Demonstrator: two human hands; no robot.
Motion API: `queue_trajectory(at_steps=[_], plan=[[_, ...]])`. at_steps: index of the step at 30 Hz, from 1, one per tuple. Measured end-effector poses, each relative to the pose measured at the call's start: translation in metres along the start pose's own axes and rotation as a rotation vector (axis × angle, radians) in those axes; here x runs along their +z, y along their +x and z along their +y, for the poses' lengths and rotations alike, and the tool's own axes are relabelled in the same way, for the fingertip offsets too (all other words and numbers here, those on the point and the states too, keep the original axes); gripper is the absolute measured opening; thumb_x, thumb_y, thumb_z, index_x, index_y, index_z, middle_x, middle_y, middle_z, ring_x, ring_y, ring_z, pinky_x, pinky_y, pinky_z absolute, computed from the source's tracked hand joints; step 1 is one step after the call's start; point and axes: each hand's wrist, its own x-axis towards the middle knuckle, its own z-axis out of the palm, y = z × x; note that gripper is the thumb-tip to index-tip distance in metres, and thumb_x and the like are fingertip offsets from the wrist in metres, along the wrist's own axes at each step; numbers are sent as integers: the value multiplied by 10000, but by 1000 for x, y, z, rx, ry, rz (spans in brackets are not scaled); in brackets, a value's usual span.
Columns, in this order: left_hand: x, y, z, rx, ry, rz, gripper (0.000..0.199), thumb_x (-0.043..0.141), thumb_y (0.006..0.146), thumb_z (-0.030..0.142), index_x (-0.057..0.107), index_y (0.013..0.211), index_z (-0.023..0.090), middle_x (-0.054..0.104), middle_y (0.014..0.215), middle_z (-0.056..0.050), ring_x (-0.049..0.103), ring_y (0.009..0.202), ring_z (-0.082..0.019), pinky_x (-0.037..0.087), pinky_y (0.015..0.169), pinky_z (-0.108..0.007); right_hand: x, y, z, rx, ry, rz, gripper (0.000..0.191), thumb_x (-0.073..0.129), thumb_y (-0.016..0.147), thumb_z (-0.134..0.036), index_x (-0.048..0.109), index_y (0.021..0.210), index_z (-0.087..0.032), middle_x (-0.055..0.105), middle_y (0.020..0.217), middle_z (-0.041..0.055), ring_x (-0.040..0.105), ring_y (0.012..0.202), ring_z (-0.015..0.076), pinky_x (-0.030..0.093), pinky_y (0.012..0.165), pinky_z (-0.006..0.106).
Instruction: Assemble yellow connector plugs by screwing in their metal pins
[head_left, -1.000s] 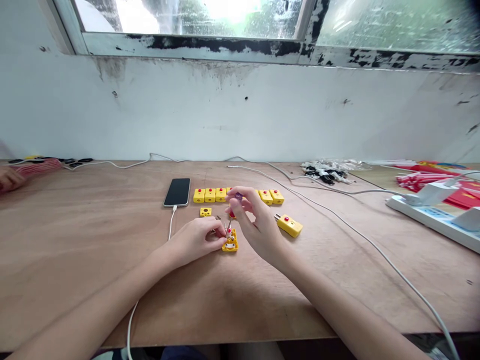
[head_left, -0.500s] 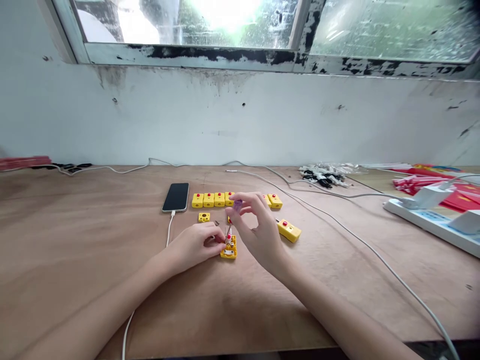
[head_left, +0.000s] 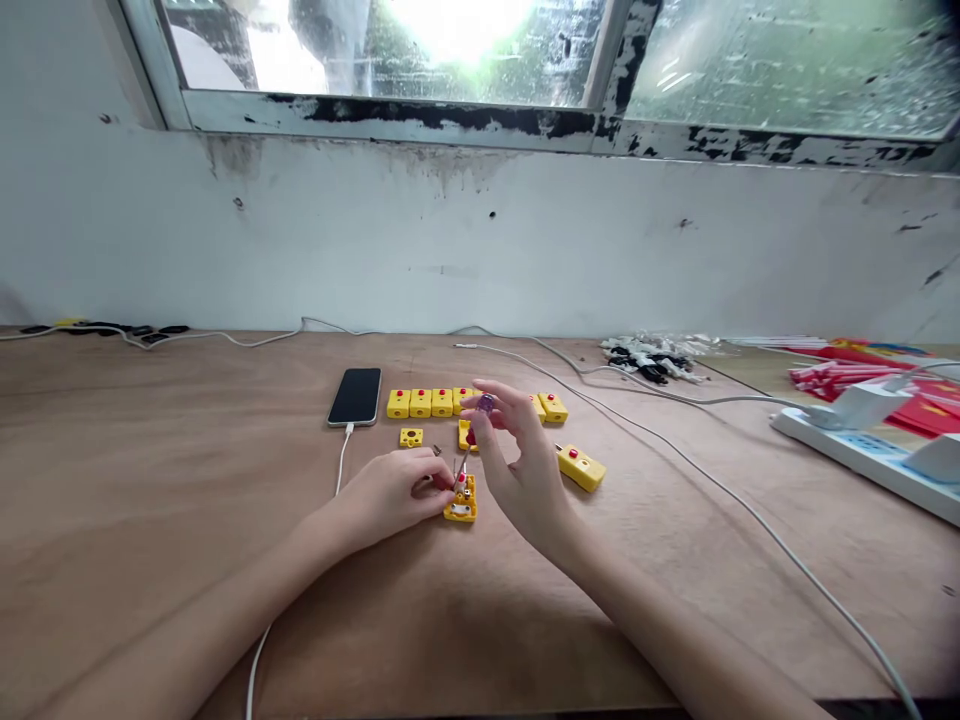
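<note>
My right hand point(head_left: 521, 460) pinches the purple handle of a small screwdriver point(head_left: 485, 404), whose thin shaft slants down to an opened yellow casing point(head_left: 460, 512) with a red part and metal pieces inside. At the casing's left edge, my left hand point(head_left: 401, 490) has its thumb and fingers closed against it; anything else between them is too small to tell. A small yellow piece point(head_left: 411, 437) lies behind my left hand. Another yellow piece point(head_left: 465, 434) is partly hidden by my right hand.
Yellow blocks with red buttons point(head_left: 420, 403) form a row behind my hands. A larger yellow unit point(head_left: 581, 468) lies right. A phone point(head_left: 355, 396) is plugged into a white cable at left. A power strip point(head_left: 862, 445), red items and black-and-white parts point(head_left: 652, 357) lie right.
The view has shifted slightly. The screwdriver handle has tilted a little to the right in my right hand, and its fingers have changed position. My left hand stays at the casing.
</note>
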Motion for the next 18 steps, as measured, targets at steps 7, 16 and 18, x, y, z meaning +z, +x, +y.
queue_trajectory(at_steps=[7,16,18], plan=[[0,0,0,6,5,-3,76,575,830,218,644,804,197,663,820,12,599,720,-134,410,639,-216,3,-3,1,33,26,-9,227,506,890,-256,421,1101,-258,661,961,32,642,755,147,529,717,344],[1,-1,-4,1,13,-9,93,569,840,263,630,804,203,655,797,17,595,718,-136,397,623,-216,0,-1,-3,-42,-71,45,185,568,856,-219,530,1036,-232,624,932,29,616,783,132,524,721,301],[1,-1,-4,-2,17,-12,98,566,842,267,633,808,204,655,803,13,594,718,-137,399,628,-219,0,0,-3,-68,-66,54,200,603,837,-217,544,1027,-237,635,852,2,618,755,126,523,723,292]])
